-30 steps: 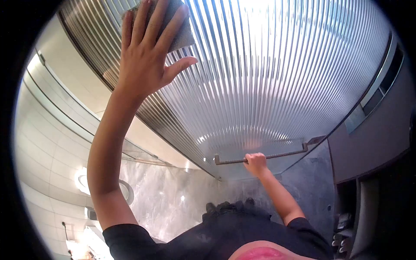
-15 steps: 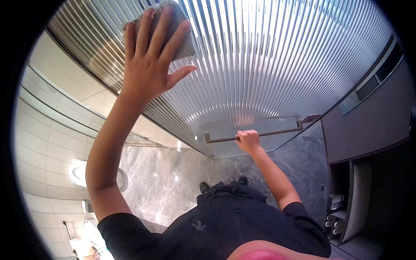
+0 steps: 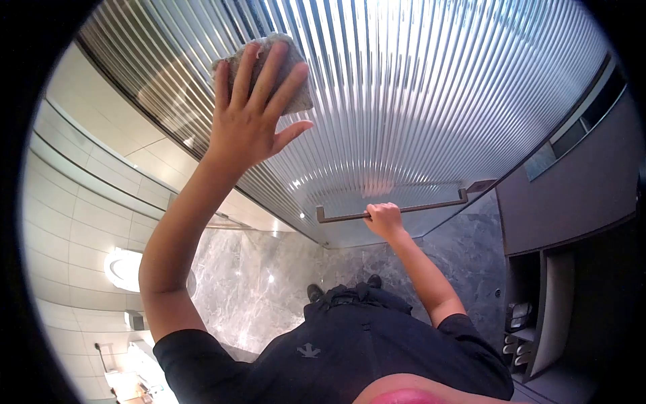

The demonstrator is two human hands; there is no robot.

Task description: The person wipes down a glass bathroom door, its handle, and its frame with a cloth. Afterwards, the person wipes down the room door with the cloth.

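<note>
A ribbed glass door [image 3: 417, 114] fills the upper middle of the view. My left hand [image 3: 249, 121] lies flat with its fingers spread over a grey cloth [image 3: 299, 94], pressing it against the glass near the door's left side. Lower down, a dark metal bar handle [image 3: 431, 206] runs across the door. My right hand [image 3: 385, 219] is wrapped round that handle near its middle.
A grey marble floor [image 3: 249, 289] lies below, with my dark shoes [image 3: 375, 281] on it. At the left are a tiled wall [image 3: 60, 222] and a white toilet [image 3: 123, 269]. A dark cabinet with shelves [image 3: 538, 296] stands at the right.
My left hand and the cloth have moved down and slightly right over the glass. The view has tilted down since the earliest frame. My right hand keeps its hold on the handle.
</note>
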